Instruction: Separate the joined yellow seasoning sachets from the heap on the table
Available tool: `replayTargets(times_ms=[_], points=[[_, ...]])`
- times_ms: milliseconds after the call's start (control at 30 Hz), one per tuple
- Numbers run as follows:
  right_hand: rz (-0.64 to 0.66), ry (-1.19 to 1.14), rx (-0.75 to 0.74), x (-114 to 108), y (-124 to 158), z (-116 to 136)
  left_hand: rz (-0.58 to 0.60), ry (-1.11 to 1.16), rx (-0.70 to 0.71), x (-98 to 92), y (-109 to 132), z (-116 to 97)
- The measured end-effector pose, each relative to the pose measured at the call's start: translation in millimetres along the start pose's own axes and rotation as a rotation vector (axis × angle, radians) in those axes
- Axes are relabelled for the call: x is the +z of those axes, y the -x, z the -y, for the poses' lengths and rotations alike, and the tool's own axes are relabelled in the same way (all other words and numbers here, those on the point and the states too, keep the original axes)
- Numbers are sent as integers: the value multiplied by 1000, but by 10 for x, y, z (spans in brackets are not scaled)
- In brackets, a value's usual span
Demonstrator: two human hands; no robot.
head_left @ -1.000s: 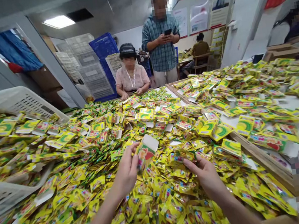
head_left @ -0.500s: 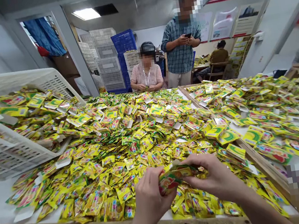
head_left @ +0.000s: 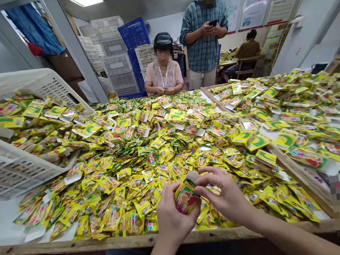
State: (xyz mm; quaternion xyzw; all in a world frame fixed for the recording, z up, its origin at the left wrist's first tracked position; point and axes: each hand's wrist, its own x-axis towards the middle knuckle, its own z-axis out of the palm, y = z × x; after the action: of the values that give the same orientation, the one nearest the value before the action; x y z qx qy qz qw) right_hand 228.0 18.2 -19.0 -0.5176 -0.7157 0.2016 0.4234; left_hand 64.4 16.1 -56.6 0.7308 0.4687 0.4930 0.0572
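My left hand [head_left: 174, 212] is wrapped round a small yellow and green carton [head_left: 185, 197] with red and white lettering, held just above the heap near the table's front edge. At the carton's upper end a pale flap [head_left: 192, 177] stands up. My right hand [head_left: 223, 194] has its thumb and fingers closed at that flap end; its fingers partly hide the contact. Beneath and around both hands lie many small shiny yellow sachets [head_left: 133, 222]. Whether anything is inside the carton cannot be seen.
A white crate [head_left: 65, 92] lies tipped at left, spilling cartons. A wooden divider [head_left: 292, 173] runs along the right, with more cartons [head_left: 289, 137] beyond it. The table's wooden front edge [head_left: 79, 245] is close. Across the table a person [head_left: 164, 75] sits; another person [head_left: 203, 37] stands holding a phone.
The carton has turned more upright in my left hand, its flap now showing. My right hand has shifted from its right end to the flap. The view has tilted down slightly.
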Motion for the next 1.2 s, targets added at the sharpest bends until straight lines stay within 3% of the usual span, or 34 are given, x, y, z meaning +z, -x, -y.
replayTargets(times_ms=[233,333,467,533,800,900,1033,1067,1100,1200], points=[[291,148,-47,14,140,160,59,-56,64,5,40,-43],[316,154,-7,21,106,123,110,-4,25,-9,22,-76],[181,-166,141,-18,64,-15,233,205,-173,-57,-14,-80],[180,-308,212,-51,66,-51,265,294,-264,-53,1,-73],[453,-659,335,11,134,-97,88,343,-281,49,147,-112],[389,-595,329,62,209,-139,53,361,-234,45,187,-120],[-100,-355,245,75,386,-121,-60,349,-228,41,278,-139],[-156,-359,252,72,441,-104,-63,359,-241,39,311,-150],[-140,-405,287,65,497,-89,-44,378,-257,35,347,-166],[170,-601,473,-39,624,-109,174,510,-342,-11,487,-228]])
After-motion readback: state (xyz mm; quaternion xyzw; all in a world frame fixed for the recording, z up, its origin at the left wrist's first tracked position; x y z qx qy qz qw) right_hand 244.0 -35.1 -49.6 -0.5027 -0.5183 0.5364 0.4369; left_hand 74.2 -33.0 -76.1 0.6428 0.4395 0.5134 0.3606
